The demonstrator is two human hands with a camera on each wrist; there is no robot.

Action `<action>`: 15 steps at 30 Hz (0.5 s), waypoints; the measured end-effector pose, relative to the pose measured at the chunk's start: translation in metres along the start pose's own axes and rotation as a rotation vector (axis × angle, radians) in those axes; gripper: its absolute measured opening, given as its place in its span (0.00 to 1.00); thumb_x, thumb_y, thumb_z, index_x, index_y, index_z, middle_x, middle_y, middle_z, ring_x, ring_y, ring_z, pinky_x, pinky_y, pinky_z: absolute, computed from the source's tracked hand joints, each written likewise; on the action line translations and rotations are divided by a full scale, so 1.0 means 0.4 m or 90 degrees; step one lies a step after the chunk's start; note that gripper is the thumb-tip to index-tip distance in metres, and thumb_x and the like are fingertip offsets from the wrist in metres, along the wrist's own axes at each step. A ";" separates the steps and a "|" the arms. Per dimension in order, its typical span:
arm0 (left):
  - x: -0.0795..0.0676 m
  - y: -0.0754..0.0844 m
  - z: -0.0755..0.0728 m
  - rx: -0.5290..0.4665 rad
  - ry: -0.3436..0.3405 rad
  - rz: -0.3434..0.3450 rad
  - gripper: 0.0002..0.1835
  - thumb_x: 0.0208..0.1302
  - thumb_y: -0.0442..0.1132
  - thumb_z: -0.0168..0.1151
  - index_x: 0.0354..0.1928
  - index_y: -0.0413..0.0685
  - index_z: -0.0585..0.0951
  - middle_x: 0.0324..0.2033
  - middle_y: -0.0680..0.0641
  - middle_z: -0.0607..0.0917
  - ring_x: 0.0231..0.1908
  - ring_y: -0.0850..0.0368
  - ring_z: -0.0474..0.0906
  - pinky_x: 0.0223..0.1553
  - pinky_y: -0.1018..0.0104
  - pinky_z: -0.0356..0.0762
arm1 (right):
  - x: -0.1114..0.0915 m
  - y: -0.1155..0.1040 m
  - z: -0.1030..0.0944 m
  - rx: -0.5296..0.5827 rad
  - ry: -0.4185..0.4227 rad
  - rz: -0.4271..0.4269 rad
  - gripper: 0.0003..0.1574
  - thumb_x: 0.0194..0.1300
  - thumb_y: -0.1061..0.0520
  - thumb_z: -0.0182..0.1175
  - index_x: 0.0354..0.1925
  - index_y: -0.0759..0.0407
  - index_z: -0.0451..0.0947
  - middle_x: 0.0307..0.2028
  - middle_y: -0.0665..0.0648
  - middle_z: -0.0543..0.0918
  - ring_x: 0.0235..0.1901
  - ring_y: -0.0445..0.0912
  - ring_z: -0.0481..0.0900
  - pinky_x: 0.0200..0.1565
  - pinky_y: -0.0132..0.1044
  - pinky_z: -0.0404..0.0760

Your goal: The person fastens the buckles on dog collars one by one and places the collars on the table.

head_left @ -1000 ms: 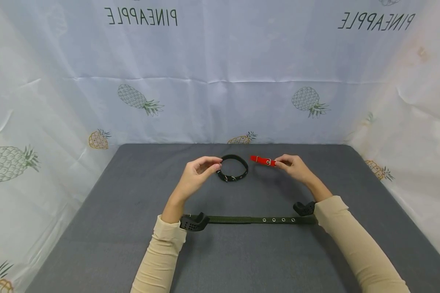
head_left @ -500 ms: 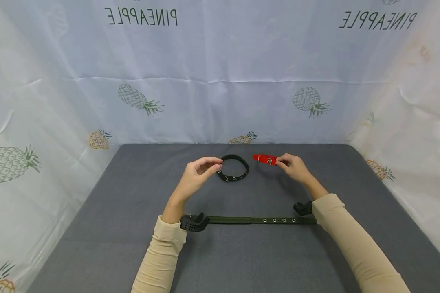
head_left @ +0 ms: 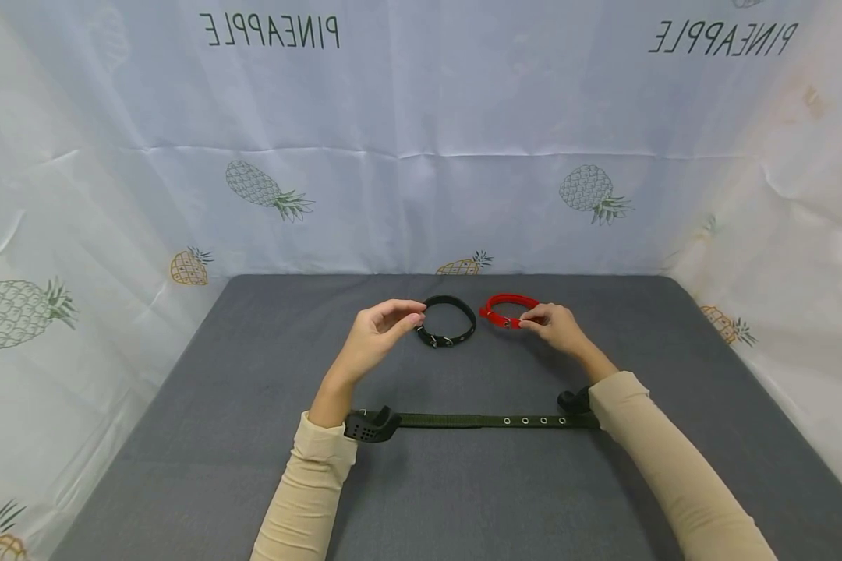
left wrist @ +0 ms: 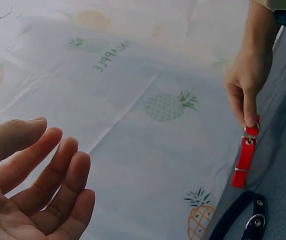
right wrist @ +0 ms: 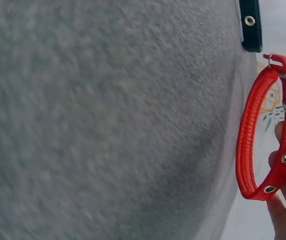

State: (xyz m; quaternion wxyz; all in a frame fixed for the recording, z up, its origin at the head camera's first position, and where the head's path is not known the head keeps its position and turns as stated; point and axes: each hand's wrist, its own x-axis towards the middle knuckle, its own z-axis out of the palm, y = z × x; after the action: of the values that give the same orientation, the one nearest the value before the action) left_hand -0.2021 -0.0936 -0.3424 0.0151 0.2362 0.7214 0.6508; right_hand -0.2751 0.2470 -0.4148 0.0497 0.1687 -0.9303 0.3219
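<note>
My right hand (head_left: 561, 329) pinches a red buckled collar (head_left: 511, 298) between thumb and fingers, by its buckle side. The collar is fastened into a loop, with metal eyelets and a ring showing in the right wrist view. Left of it, a black buckled collar (head_left: 472, 318) lies as a ring on the grey table. My left hand (head_left: 366, 347) hovers by the black collar's left edge, its fingertips overlapping that edge in the head view. In the left wrist view the fingers (left wrist: 65, 170) are loosely bent and hold nothing.
A dark green strap (head_left: 456, 421) with metal eyelets lies straight across the grey table (head_left: 463, 499), nearer to me, its ends partly behind my wrists. A white pineapple-print curtain (head_left: 428, 210) hangs behind the table and along both sides.
The red collar has tilted from nearly edge-on to showing its open loop and come slightly lower, as my right hand shifted a little down and left. My left hand keeps its place.
</note>
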 end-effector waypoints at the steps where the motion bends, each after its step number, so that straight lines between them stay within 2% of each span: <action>1: 0.000 0.000 0.000 0.002 -0.001 0.001 0.15 0.69 0.32 0.56 0.53 0.30 0.78 0.50 0.29 0.80 0.44 0.75 0.81 0.51 0.77 0.78 | 0.000 0.001 0.003 0.004 -0.006 0.010 0.12 0.62 0.60 0.64 0.40 0.68 0.85 0.36 0.67 0.85 0.29 0.45 0.72 0.31 0.32 0.71; 6: -0.001 0.002 -0.001 0.008 -0.006 0.002 0.15 0.69 0.33 0.56 0.53 0.31 0.78 0.50 0.30 0.81 0.44 0.75 0.80 0.51 0.76 0.78 | -0.003 -0.001 0.013 0.011 -0.037 0.055 0.11 0.61 0.59 0.65 0.39 0.66 0.86 0.38 0.67 0.85 0.30 0.45 0.71 0.30 0.32 0.71; 15: 0.000 -0.004 -0.002 0.009 -0.009 -0.008 0.15 0.69 0.34 0.56 0.53 0.32 0.78 0.50 0.31 0.81 0.44 0.75 0.80 0.51 0.76 0.78 | -0.004 0.000 0.024 -0.004 -0.067 0.084 0.10 0.61 0.59 0.66 0.37 0.65 0.87 0.41 0.67 0.86 0.35 0.51 0.78 0.32 0.32 0.74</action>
State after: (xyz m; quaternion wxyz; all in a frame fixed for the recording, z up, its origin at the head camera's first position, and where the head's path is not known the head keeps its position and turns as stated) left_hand -0.2029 -0.0942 -0.3436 0.0231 0.2363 0.7273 0.6440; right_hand -0.2735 0.2415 -0.4227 -0.0201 0.1237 -0.9416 0.3126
